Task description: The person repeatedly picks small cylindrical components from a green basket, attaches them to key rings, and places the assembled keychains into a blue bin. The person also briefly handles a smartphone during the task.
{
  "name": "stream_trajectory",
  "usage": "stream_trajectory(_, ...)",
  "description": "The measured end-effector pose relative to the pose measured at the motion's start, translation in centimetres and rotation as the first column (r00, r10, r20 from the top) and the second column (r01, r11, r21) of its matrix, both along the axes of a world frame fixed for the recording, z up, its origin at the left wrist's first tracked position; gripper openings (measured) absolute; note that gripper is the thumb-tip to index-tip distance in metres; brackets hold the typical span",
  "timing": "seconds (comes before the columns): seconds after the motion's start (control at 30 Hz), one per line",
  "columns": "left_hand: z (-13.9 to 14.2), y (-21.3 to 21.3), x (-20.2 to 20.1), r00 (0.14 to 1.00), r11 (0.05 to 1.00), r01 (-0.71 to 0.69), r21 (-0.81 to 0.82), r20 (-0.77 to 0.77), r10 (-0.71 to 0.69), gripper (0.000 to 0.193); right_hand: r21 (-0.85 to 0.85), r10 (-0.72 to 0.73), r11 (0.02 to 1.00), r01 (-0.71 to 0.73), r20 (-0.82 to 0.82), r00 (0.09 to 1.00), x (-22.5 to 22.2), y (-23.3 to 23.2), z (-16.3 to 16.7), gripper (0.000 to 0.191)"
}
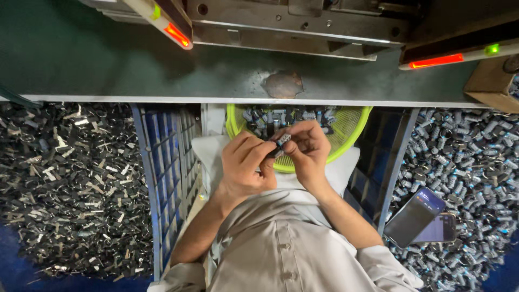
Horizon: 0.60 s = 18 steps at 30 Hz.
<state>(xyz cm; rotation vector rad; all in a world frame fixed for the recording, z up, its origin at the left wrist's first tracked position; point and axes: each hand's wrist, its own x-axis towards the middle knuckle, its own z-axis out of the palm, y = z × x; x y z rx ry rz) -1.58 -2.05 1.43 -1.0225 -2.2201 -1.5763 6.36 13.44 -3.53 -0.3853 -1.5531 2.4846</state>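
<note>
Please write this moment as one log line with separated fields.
left hand: grips small metal part | right hand: grips same part | under hands: green basket of parts | right: two phones

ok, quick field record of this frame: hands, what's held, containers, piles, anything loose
left hand: pinches the small metal part
right hand: grips same part from the other side
basket: yellow-green mesh, under the hands, holds similar small parts
left pile: dark flat metal pieces
right pile: grey ribbed cylindrical pieces
phones: two, lying on right pile
bench: dark green, above the basket
</note>
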Motion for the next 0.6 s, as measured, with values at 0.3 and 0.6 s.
stream_trajectory(0.3,-0.2,-1.6,1.0,0.967,0.974,-0.222,-0.046,-0.139,0.214,0.028,0.164,-0.098,0.98,0.114,-0.104,0.99,-2.8,2.7,1.4,0.033)
stream_trajectory(0.6,-1.4,-2.9,1.5,0.573,0.909,-0.106,0.403,0.772,-0.276,0.017,0.878,-0.034,0.085,0.472,-0.471,0.882,-16.4,7.7,9.8,0.022)
